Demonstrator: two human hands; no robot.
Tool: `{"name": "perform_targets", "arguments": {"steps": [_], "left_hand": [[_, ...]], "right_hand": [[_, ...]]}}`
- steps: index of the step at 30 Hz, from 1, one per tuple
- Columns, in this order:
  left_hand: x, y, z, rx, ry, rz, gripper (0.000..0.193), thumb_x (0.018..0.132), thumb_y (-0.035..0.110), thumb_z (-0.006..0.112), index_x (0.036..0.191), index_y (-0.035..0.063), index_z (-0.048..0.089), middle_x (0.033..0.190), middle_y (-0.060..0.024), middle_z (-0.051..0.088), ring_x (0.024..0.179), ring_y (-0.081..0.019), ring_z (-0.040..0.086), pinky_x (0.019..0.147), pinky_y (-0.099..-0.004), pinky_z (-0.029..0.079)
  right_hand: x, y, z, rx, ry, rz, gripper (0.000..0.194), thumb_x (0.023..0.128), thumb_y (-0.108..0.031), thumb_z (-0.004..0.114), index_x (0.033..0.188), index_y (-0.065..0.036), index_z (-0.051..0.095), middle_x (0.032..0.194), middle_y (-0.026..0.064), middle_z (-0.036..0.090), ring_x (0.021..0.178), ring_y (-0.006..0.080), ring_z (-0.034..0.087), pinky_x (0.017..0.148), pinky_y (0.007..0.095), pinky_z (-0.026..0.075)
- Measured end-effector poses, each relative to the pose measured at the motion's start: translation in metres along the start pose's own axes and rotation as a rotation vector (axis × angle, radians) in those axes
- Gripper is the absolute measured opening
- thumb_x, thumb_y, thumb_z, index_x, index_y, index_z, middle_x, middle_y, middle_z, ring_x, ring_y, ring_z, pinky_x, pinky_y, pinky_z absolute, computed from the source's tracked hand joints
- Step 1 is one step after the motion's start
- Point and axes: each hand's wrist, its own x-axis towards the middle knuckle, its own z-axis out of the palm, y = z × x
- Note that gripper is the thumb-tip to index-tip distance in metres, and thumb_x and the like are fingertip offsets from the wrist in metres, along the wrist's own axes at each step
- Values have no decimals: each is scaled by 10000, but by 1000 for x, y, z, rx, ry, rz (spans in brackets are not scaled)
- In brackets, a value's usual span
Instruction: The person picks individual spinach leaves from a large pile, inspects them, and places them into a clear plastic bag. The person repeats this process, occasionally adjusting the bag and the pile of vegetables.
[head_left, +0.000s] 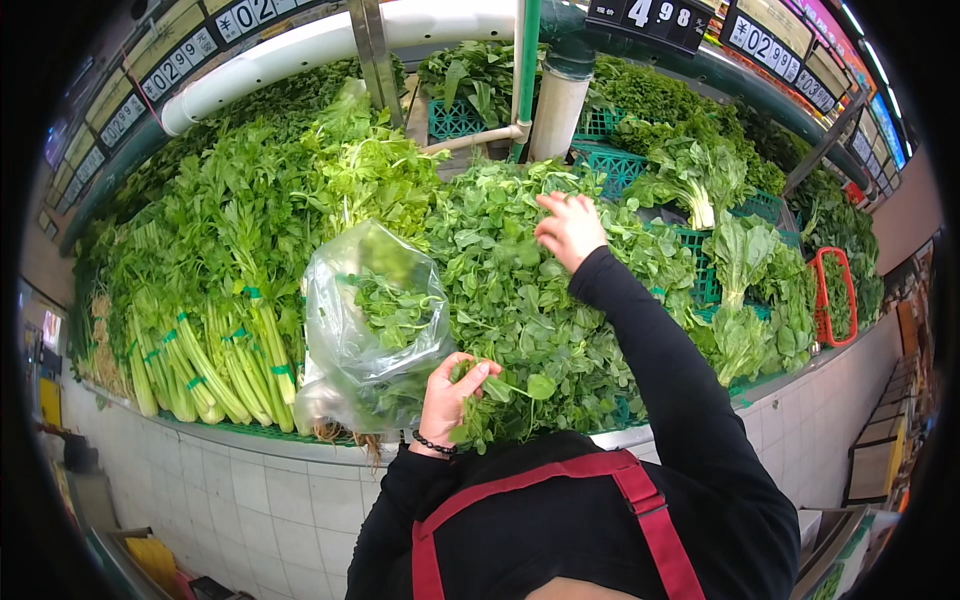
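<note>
Before me spreads a heap of pea shoots (502, 270), loose green leaves on thin stems. My left hand (446, 401), with a dark bead bracelet at the wrist, pinches a small bunch of pea-shoot sprigs (491, 386) at the heap's near edge. Higher up, my right hand (571, 229) hovers over the heap with its fingers apart; some blurred leaves lie just below it, and no sprig shows in its grasp. To the left of my left hand, a clear plastic bag (330, 330) stands with its mouth open and pea shoots (394, 307) inside.
Banded celery bunches (217, 360) fill the left side. Leafy greens (739, 259) and green plastic crates (611, 169) stand at right, near a red basket (834, 296). A white upright pipe (556, 112) and a rail with price signs (652, 22) cross the back.
</note>
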Motion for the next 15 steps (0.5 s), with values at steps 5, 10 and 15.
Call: {"name": "perform_targets", "arguments": {"steps": [5, 10, 15], "left_hand": [[0, 9, 5, -85, -87, -77, 117, 873, 112, 578, 920, 66, 483, 844, -81, 634, 841, -157, 607, 711, -268, 447], [5, 8, 16, -83, -66, 40, 151, 862, 121, 612, 881, 57, 476, 751, -33, 510, 707, -135, 490, 773, -302, 433], [8, 10, 21, -169, -46, 155, 189, 876, 189, 619, 906, 35, 514, 713, -17, 480, 661, -122, 472, 751, -310, 447]], "right_hand": [[-6, -1, -79, 591, 136, 226, 110, 768, -120, 652, 855, -53, 654, 882, 44, 667, 822, 152, 601, 779, 308, 440], [-38, -37, -89, 1326, -48, 479, 126, 834, -98, 633, 914, 0, 638, 810, 25, 644, 731, 80, 589, 690, 225, 476], [-73, -80, -64, 872, 59, 322, 86, 785, -78, 662, 860, -41, 642, 787, 25, 648, 733, 129, 598, 815, 306, 443]]}}
